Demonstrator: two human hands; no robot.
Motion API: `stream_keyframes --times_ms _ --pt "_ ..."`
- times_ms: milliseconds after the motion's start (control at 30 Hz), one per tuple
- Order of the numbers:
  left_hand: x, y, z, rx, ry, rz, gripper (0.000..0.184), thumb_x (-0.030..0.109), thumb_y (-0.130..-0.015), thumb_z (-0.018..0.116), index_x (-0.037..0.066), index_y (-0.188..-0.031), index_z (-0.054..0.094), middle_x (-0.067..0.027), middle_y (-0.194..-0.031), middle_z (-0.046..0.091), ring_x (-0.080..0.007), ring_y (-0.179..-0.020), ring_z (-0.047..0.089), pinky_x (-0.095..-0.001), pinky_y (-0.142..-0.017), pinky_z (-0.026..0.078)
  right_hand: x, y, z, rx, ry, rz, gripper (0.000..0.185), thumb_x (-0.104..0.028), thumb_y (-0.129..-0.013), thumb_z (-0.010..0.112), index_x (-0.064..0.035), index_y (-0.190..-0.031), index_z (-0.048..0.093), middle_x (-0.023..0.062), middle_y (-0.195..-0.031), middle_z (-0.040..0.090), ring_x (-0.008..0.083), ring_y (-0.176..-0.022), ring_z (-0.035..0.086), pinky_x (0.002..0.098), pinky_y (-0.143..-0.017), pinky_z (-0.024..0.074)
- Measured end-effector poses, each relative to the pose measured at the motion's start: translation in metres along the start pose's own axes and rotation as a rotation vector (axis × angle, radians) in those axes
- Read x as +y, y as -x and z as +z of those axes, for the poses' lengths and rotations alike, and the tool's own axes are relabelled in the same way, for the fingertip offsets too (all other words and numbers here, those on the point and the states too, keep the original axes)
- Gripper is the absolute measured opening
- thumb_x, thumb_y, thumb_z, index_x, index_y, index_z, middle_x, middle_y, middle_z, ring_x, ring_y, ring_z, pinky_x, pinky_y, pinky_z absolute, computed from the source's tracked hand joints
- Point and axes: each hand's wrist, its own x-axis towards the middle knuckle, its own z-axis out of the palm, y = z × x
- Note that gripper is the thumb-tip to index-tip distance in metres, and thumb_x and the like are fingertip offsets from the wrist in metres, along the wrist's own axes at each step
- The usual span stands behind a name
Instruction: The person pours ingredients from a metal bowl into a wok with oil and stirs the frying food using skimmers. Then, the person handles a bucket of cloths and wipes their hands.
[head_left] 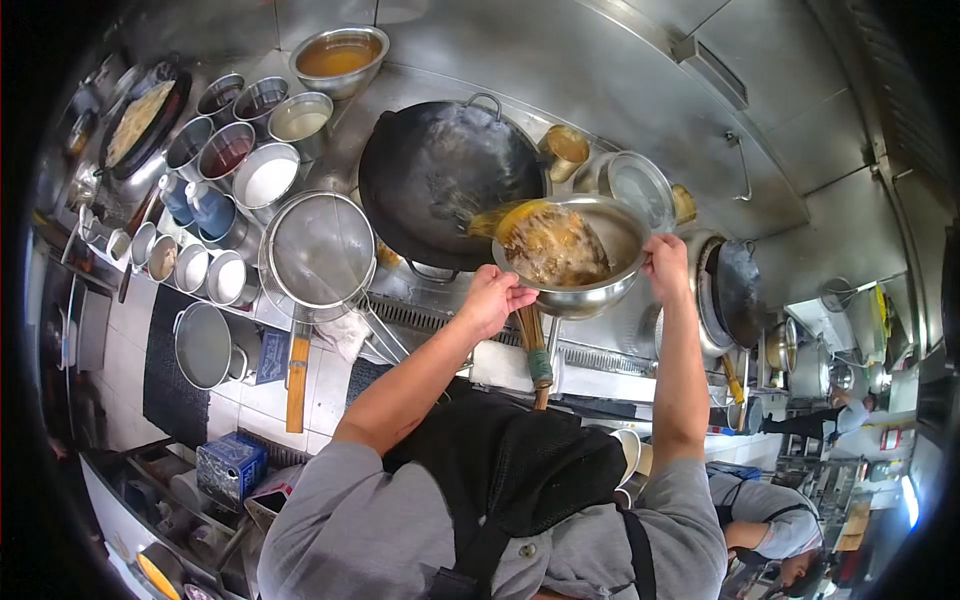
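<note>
A wide steel bowl (622,238) is between my two hands, tipped left toward the black wok (420,185). Brown, wet-looking food (555,248) lies in it, and a yellowish stream of liquid (492,222) runs over its left rim at the wok's right edge. My left hand (497,302) pinches the near left rim, while my right hand (667,268) grips the right rim. Steam or smoke hangs over the wok, whose inside looks dark. Just below the bowl, a bundled bamboo brush (536,350) stands with its bristles up, partly hidden.
A wire strainer (320,248) lies left of the wok. Beyond it stand several steel pots of sauces and powders, including one of white powder (268,178). A bowl of amber liquid (340,58) sits at the back. Another wok (735,295) is at right; a co-worker (770,515) is lower right.
</note>
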Motion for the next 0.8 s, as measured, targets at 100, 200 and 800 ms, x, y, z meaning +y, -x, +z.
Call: stream_keyframes --times_ms 100,200,800 --pt "0.005 0.002 -0.004 -0.013 0.022 -0.001 0.010 0.004 -0.097 0.049 0.002 -0.104 0.043 -0.0145 -0.094 0.063 -0.0252 -0.084 0.070 -0.0373 -0.077 0.061 -0.009 0.004 0.011 0.027 0.034 -0.015 0.013 -0.004 -0.079 0.059 0.0049 -0.089 0.058 0.0056 -0.068 0.053 0.0142 -0.053 0.048 0.0291 -0.046 0.0371" --pt "0.007 0.002 -0.010 -0.016 0.045 -0.016 0.007 0.005 -0.098 0.048 0.001 -0.103 0.044 -0.0145 -0.092 0.063 -0.0259 -0.084 0.070 -0.0371 -0.077 0.061 -0.018 0.007 0.022 0.039 0.063 -0.045 0.014 -0.003 -0.078 0.059 0.0056 -0.088 0.058 0.0061 -0.066 0.054 0.0150 -0.052 0.049 0.0293 -0.045 0.0376" --pt "-0.003 -0.013 -0.021 0.011 0.122 -0.048 0.014 0.016 -0.103 0.045 0.002 -0.104 0.041 -0.0137 -0.087 0.061 -0.0299 -0.079 0.071 -0.0381 -0.068 0.063 -0.049 0.001 0.054 0.102 0.319 -0.127 0.010 -0.004 -0.079 0.059 0.0037 -0.084 0.061 0.0061 -0.064 0.056 0.0141 -0.050 0.051 0.0290 -0.046 0.0409"
